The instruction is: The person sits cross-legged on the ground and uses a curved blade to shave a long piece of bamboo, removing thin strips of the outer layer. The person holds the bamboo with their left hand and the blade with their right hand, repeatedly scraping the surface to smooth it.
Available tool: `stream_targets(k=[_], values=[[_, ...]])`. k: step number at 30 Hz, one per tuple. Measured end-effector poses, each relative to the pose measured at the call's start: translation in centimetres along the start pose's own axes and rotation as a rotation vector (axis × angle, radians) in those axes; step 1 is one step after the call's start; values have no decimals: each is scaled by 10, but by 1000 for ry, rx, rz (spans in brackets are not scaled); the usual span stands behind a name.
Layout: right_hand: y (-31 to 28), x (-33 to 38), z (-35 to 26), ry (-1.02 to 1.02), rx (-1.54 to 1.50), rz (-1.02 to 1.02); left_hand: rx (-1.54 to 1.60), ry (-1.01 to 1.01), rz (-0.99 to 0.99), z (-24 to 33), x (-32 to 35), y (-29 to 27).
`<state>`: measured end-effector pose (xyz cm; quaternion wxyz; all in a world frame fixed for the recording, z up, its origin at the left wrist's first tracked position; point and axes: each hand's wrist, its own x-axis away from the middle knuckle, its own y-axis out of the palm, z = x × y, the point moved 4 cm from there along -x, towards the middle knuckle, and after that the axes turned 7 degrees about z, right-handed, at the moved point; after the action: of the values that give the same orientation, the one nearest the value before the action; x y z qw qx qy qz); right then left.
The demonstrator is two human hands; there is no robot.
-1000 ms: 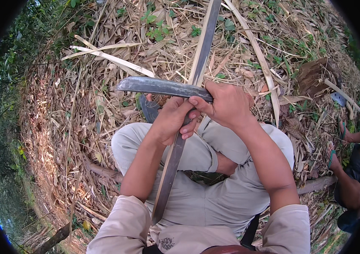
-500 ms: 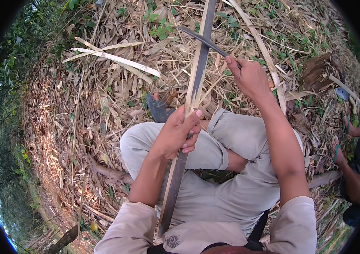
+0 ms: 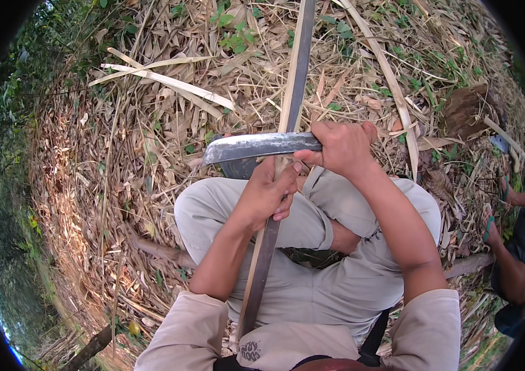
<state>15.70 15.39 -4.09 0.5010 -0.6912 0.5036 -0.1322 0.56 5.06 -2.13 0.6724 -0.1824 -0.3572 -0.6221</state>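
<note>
The head camera is looking steeply down from the wearer's own head, framing the left hand and the right hand near its centre at close range. It is catching the lap lower down and leaf-strewn ground beyond, while its wide fisheye lens is bending foliage along the left rim.

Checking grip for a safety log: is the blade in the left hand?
No, the right hand holds the blade, while the left hand grips the strip.
</note>
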Motion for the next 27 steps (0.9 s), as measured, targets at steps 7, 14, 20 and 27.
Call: stream_targets(k=[7,14,20,27], values=[[-21,-42,50,375,13,-36,36,-66,-116,-3,6,-3],[3,-13,9,15,-46,-130,-7,-75,-62,-6,8,-11],[-18,-45,86,505,63,-53,41,-127,-135,-11,21,-12],[2,-29,37,221,52,-115,42,-135,-95,-13,13,-20]])
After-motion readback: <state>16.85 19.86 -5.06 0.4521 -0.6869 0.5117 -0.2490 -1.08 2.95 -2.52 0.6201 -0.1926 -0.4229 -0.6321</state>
